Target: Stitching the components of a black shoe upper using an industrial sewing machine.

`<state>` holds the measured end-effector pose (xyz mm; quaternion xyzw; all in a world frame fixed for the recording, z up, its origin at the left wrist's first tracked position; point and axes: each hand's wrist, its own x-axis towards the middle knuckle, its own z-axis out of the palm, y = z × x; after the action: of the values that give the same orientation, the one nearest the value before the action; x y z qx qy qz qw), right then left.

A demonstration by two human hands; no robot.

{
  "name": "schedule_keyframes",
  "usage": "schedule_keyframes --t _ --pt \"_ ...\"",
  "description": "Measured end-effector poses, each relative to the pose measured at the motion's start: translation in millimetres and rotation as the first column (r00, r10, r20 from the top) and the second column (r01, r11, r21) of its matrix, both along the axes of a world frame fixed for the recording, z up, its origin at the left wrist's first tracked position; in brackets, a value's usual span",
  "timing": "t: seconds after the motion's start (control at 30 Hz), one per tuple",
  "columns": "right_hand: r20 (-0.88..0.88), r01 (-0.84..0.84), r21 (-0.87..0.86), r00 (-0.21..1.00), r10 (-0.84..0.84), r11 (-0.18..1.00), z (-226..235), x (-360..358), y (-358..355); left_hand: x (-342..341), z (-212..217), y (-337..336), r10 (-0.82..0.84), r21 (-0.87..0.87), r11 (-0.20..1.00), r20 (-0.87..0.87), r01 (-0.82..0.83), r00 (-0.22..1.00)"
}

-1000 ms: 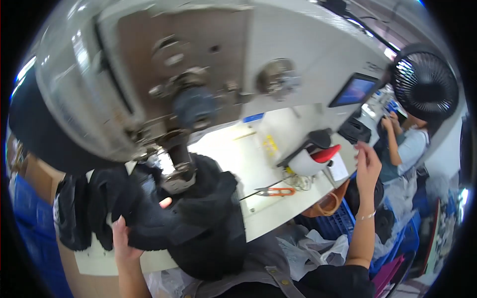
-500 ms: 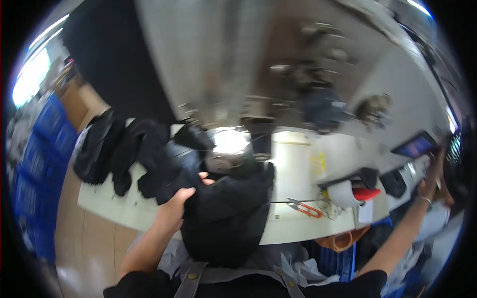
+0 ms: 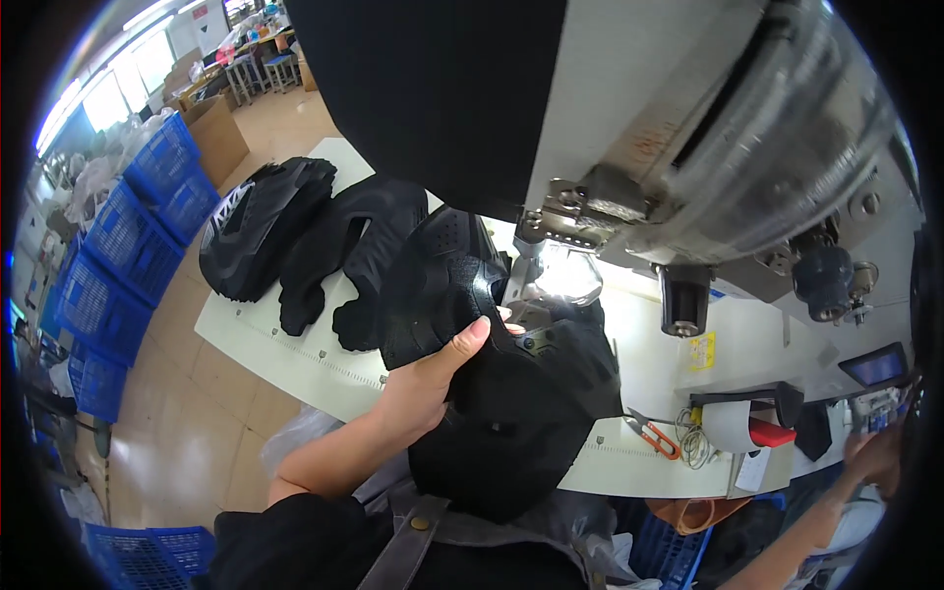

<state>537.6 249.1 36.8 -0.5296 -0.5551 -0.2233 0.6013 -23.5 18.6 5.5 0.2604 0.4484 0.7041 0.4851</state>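
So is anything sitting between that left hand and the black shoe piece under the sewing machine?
No. The left hand already grips the black shoe upper, thumb pressed on its surface, with nothing between them. The piece lies right at the lit needle area of the sewing machine. The right hand reaches far off toward the table's right end.

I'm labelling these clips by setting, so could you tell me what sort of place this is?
Most likely a footwear sewing workshop. An industrial sewing machine stands over a white worktable, black shoe uppers lie stacked on it, and blue plastic crates line the floor. The left hand holds a black upper at the needle.
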Motion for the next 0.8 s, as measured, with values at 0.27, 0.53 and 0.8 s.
schedule_keyframes --t 0.27,0.53,0.8 --pt "-0.614 -0.876 -0.481 0.327 0.719 -0.013 -86 -319 -180 -23 -17 4 -0.047 0.125 0.992 0.12 0.032 0.992" --pt "-0.935 -0.898 0.28 -0.336 0.115 -0.34 -72 -408 -144 -21 -20 11 0.031 0.176 0.984 -0.092 -0.014 0.995" --pt "-0.939 -0.954 0.252 -0.282 0.199 -0.164 -70 -424 -137 -41 -17 18 -0.065 -0.041 0.996 0.339 0.084 0.939"
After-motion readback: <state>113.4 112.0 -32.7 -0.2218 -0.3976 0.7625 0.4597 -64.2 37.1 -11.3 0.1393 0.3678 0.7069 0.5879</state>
